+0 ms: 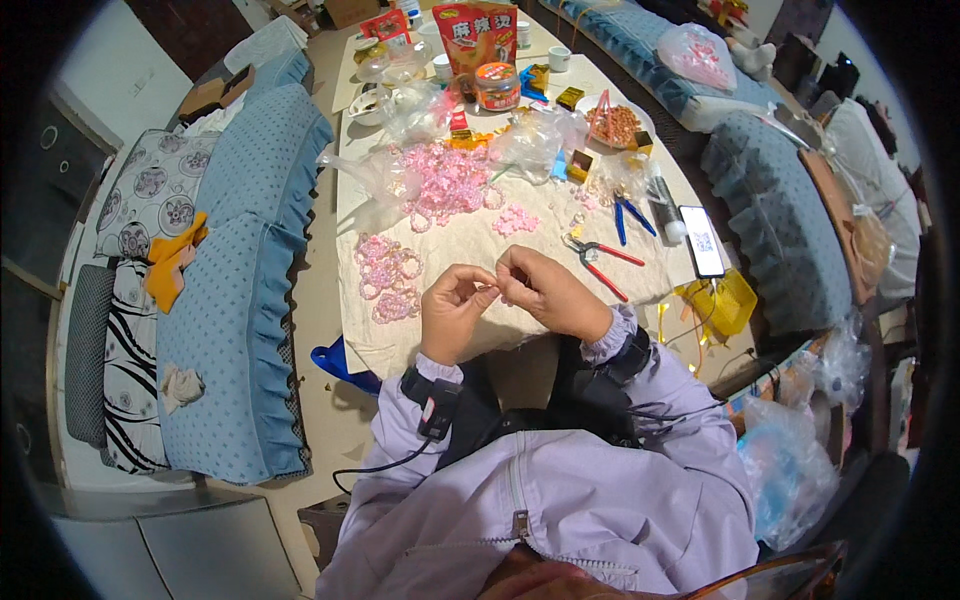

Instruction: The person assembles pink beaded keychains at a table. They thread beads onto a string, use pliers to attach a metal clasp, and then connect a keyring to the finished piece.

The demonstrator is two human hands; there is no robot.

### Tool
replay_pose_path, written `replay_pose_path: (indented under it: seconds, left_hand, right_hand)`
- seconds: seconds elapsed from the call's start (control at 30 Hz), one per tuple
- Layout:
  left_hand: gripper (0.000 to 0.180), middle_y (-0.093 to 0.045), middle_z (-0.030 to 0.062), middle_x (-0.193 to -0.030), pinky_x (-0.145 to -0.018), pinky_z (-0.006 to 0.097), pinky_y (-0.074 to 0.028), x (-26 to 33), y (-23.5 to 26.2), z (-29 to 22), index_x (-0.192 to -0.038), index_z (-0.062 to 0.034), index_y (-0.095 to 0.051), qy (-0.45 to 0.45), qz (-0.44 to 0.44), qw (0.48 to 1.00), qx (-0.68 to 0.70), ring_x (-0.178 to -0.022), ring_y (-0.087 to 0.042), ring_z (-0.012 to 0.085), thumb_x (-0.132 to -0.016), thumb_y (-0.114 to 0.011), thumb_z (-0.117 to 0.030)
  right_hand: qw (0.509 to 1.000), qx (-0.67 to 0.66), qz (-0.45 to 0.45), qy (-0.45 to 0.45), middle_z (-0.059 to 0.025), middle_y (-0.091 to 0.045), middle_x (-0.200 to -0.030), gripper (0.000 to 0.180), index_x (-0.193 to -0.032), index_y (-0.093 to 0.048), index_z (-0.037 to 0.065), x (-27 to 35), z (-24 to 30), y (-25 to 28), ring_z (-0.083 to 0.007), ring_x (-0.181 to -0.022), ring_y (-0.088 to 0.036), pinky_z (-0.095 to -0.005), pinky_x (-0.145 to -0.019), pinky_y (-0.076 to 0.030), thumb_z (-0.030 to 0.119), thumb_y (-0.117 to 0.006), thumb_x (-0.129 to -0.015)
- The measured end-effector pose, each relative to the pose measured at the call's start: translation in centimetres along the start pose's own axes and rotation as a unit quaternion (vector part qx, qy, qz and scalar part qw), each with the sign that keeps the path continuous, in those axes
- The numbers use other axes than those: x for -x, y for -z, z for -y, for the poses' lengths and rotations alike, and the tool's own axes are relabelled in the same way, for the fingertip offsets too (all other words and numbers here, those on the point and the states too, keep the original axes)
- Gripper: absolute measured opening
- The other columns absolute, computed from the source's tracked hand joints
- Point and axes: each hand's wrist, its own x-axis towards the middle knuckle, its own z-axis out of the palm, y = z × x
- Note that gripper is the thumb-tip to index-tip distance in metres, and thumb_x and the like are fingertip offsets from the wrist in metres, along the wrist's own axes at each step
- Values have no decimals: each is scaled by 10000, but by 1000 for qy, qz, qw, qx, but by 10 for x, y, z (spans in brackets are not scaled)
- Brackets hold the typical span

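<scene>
Over the near part of the cloth-covered table (470, 255), my left hand (455, 312) and my right hand (555, 292) meet fingertip to fingertip. Both are closed in a pinch; whatever they hold is too small to make out. Left of my hands lie several pink beaded bracelets (385, 280). A larger heap of pink beaded strings (450, 180) spreads out beyond them. Just past my fingertips is a small cluster of pink beads (515, 219). Red-handled pliers (607, 258) rest to the right of my right hand, with blue-handled pliers (630, 217) a little farther off.
A phone (703, 242) lies at the table's right edge beside a dark tube (665, 205). Farther back stand a red food pouch (476, 38), a lidded jar (497, 88) and a plate of nuts (617, 125). A yellow basket (733, 303) sits low right; blue-covered sofas (235, 270) flank the table.
</scene>
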Motion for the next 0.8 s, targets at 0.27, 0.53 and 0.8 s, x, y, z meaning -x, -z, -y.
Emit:
replay_pose_path:
  seconds: [0.27,0.53,0.8]
  left_hand:
    - [115,-721,61,-913,-672,232,-534,-2,-10,-4,-953,-18,-670,-58,-67,996,-11,-796,-666,97,-881,-730,49]
    - [66,-738,75,-900,-696,234,-532,-2,-11,4,-942,6,-700,-28,-121,992,4,-789,-668,100,-889,-731,29]
    - [86,-745,106,-945,-742,255,-551,-6,-9,8,-954,12,-698,-26,-110,994,14,-825,-686,128,-906,-676,79]
  right_hand:
    - [996,-84,0,-21,-44,-555,-864,98,-994,-555,34,0,8,0,-113,-785,-554,-274,-693,-467,123,-596,-990]
    - [913,364,-182,33,-162,-612,-1087,376,-1112,-596,25,38,-50,52,-312,-1008,-600,-387,-852,-489,199,-788,-840]
    - [827,528,-142,-133,-168,-598,-1136,635,-1172,-585,27,72,-117,78,-354,-1092,-554,-464,-940,-427,426,-817,-737]
